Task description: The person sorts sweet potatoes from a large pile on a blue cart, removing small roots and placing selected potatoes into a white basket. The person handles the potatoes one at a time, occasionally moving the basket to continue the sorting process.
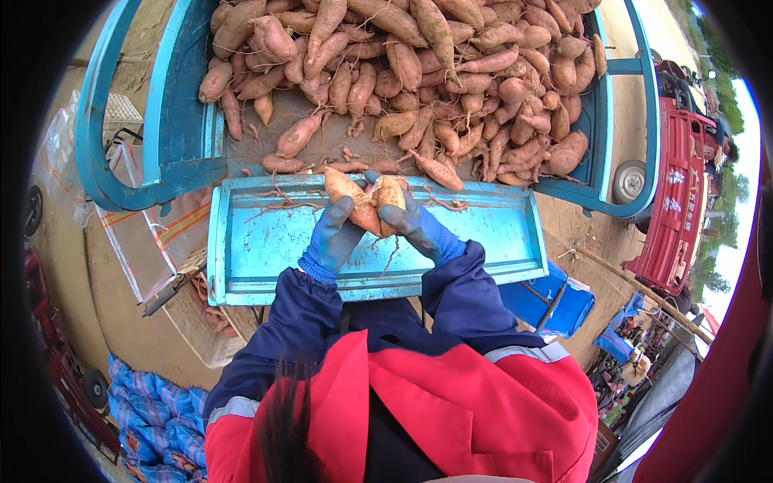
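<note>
Both my hands wear blue work gloves and are raised over the lowered blue metal tailgate [278,241] of a cart. My left hand [338,232] is closed around an orange-pink sweet potato [347,193]. My right hand [416,223] grips a paler, yellowish sweet potato [389,196] right beside it; the two touch, and whether they are joined at the root cannot be told. Thin roots dangle below them. Just beyond, a large heap of sweet potatoes [404,63] fills much of the cart bed, with a few lying near the tailgate's hinge edge.
Blue side rails [96,139] flank the bed. On the left are clear plastic bags [136,241] and a plastic crate [202,329] with sweet potatoes; filled blue woven sacks [151,416] lie below. A blue container [543,302], a long pole [640,290] and a red cart [676,193] are at right.
</note>
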Demonstrator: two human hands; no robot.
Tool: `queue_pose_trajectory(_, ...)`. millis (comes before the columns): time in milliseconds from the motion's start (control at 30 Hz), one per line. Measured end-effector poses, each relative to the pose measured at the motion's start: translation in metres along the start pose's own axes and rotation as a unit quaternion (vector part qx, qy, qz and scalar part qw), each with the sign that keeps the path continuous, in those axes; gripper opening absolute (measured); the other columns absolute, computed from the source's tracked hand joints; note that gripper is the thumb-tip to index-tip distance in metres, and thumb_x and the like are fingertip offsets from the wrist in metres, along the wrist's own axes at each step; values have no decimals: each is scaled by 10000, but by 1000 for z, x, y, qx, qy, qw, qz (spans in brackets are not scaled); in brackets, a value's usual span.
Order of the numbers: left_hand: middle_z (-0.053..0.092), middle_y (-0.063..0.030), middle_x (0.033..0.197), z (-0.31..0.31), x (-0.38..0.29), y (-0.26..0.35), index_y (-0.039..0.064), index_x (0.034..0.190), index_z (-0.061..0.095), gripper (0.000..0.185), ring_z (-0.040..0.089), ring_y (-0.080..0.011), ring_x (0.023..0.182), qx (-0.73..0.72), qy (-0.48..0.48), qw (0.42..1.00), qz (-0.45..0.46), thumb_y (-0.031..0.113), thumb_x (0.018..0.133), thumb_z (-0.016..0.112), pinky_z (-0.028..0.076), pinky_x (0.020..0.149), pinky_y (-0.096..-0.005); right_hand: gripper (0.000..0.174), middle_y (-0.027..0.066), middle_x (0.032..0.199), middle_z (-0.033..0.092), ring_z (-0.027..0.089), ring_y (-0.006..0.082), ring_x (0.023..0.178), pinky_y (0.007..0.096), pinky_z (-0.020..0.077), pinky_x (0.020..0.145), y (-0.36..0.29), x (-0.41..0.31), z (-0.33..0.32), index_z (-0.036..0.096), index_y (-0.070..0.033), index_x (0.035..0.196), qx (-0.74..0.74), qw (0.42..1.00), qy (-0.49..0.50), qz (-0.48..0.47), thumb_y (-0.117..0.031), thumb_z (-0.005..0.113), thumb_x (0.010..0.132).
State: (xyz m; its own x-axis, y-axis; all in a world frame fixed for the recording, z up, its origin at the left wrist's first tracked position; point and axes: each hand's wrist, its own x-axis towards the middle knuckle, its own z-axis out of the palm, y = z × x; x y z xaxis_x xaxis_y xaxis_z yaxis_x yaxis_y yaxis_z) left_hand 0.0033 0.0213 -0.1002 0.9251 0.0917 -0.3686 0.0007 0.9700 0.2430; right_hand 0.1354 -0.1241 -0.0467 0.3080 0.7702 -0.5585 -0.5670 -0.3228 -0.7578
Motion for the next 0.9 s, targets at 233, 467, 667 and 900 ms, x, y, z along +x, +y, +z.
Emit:
queue_pose_trajectory(233, 454, -143, 1499, -22, -189, 141, 50, 1526, 350, 710, 473, -320, 1362, 89, 140, 958, 234, 536, 1017, 446, 392, 1142, -468, 893, 251, 1314, 559, 563, 355, 1231, 432, 457, 1029, -17, 65, 221, 437, -23, 1433, -93, 970, -201, -106, -544, 772, 791)
queue_pose_trajectory(467, 510, -174, 1420, -143, -283, 308, 39, 1501, 378, 638, 487, -298, 1344, 540, 444, 659, 276, 407, 1011, 558, 395, 1128, -406, 450, 240, 1134, 670, 659, 391, 1036, 475, 520, 899, -17, 148, 317, 649, -68, 1213, -331, 902, -124, -246, -350, 652, 862)
queue_pose_trajectory(667, 403, -211, 1536, -114, -254, 255, 8, 1541, 310, 647, 428, -355, 1405, 278, 387, 782, 402, 325, 1033, 555, 333, 1187, -460, 488, 162, 1166, 689, 633, 332, 1139, 449, 502, 962, 26, 212, 91, 599, -160, 1337, -682, 668, 170, -243, -214, 672, 858)
queue_pose_trajectory(900, 389, -197, 1549, -48, -117, 125, 12, 1549, 303, 655, 411, -299, 1424, 431, 213, 860, 172, 277, 1015, 574, 306, 1191, -444, 636, 215, 1142, 663, 641, 380, 1085, 454, 510, 924, 14, 268, 48, 579, -83, 1267, -659, 747, 56, -68, -426, 778, 770)
